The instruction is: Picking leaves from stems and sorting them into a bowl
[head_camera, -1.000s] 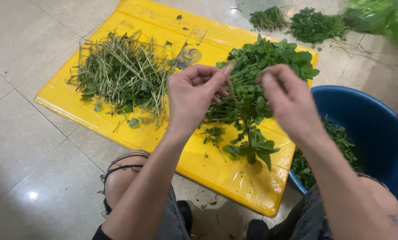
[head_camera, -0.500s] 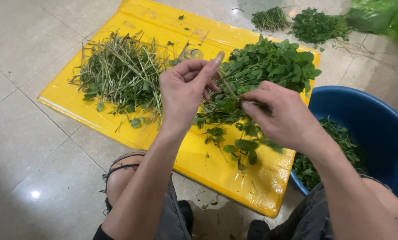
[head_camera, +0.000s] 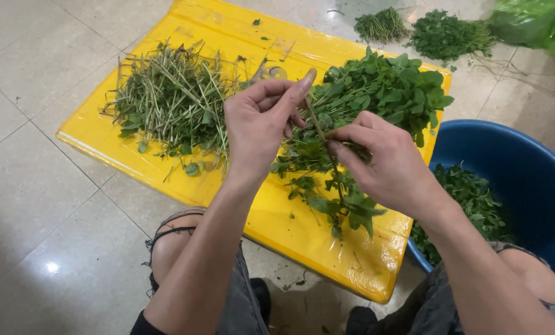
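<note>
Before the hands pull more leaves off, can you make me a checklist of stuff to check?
1. Left hand pinches the top of the herb sprig: ok, thumb and forefinger meet on the stem.
2. Right hand holds the sprig lower down: ok, its fingers wrap the stem.
3. Leafy herb pile within reach on the yellow sheet: ok.
4. Bare stem pile kept apart from the leafy pile: ok, it lies off to the left.
5. Blue tub beside the sheet has room: ok, greens cover only its bottom.
6. Leaves clean: cannot tell.
</note>
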